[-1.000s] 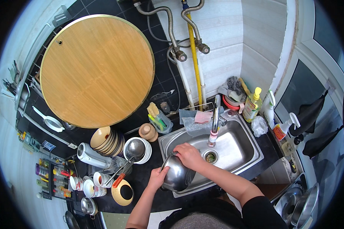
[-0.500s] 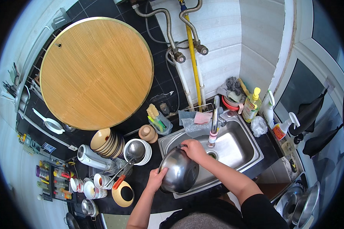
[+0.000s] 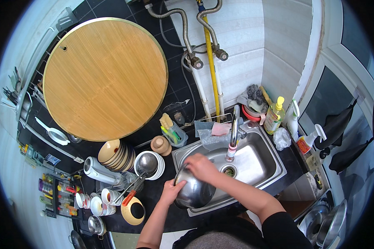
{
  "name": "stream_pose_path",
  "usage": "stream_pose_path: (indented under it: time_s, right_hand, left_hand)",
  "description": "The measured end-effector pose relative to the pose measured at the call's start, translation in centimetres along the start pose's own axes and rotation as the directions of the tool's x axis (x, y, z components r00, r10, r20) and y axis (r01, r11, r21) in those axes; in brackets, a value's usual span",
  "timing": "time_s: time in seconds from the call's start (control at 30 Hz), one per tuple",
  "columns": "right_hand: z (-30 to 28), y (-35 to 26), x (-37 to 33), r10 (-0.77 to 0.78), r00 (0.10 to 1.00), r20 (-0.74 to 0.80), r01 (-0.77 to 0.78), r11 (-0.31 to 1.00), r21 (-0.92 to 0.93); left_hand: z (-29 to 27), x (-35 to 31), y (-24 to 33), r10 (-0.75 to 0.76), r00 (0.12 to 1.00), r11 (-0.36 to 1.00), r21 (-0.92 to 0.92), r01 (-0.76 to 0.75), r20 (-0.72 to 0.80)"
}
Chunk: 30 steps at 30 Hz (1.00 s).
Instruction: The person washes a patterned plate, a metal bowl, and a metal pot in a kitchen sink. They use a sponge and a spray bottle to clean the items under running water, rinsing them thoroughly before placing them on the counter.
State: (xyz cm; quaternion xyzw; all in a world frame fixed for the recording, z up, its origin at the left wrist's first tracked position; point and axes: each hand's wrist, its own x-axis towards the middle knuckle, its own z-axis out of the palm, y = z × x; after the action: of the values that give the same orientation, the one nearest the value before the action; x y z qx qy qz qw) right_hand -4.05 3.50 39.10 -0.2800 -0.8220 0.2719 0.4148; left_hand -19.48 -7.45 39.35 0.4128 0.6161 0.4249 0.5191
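Note:
A shiny stainless steel bowl (image 3: 198,194) is tilted over the left edge of the sink (image 3: 255,166), its rounded outside facing up. My left hand (image 3: 171,191) grips its left rim, with the thumb lying on the outer side. My right hand (image 3: 200,167) is closed at the bowl's upper left rim, knuckles up. Whatever its fingers hold against the metal is hidden beneath them. The chrome faucet (image 3: 234,135) stands just beyond my right hand, and the drain (image 3: 228,170) shows beside my right forearm.
White bowls (image 3: 158,166) with a ladle (image 3: 147,162) in them stand left of the sink, near stacked bowls (image 3: 109,152). A yellow-capped soap bottle (image 3: 274,116) and spray bottles (image 3: 306,141) line the right. A round wooden board (image 3: 106,79) leans behind. A pink cloth (image 3: 221,128) lies behind the sink.
My right hand has slid left along the bowl's upper rim, and the drain is now more exposed. My left hand keeps its hold, shifted slightly. The bowl stays nearly in place.

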Motion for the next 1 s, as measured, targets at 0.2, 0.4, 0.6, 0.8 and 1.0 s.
stream_pose_path:
  time_s: [0.2, 0.4, 0.6, 0.8, 1.0]
  right_hand:
    - [-0.2, 0.5, 0.2, 0.168, 0.986, -0.003, -0.168, 0.983, -0.076]
    - [0.7, -1.9, -0.1, -0.177, 0.978, 0.107, 0.156, 0.971, 0.181]
    - [0.0, 2.5, -0.5, 0.125, 0.991, 0.037, -0.126, 0.992, 0.016]
    - [0.3, -1.4, -0.8, -0.148, 0.985, 0.084, 0.133, 0.978, 0.161]
    - [-0.7, 1.7, -2.2, 0.143, 0.911, 0.386, -0.178, 0.982, 0.056]
  left_hand:
    - [0.2, -0.4, 0.3, 0.008, 1.0, 0.999, -0.037, -0.009, -0.028]
    - [-0.6, 1.1, 0.0, 0.0, 1.0, 0.999, 0.048, -0.001, 0.021]
    - [-0.2, 0.6, 0.8, -0.07, 0.996, 0.995, 0.078, 0.065, 0.06]
    - [-0.9, 1.8, 0.7, -0.039, 0.989, 0.945, 0.328, -0.01, 0.142]
    - [-1.3, 1.5, 1.2, -0.158, 0.958, 0.92, 0.389, 0.055, 0.239]
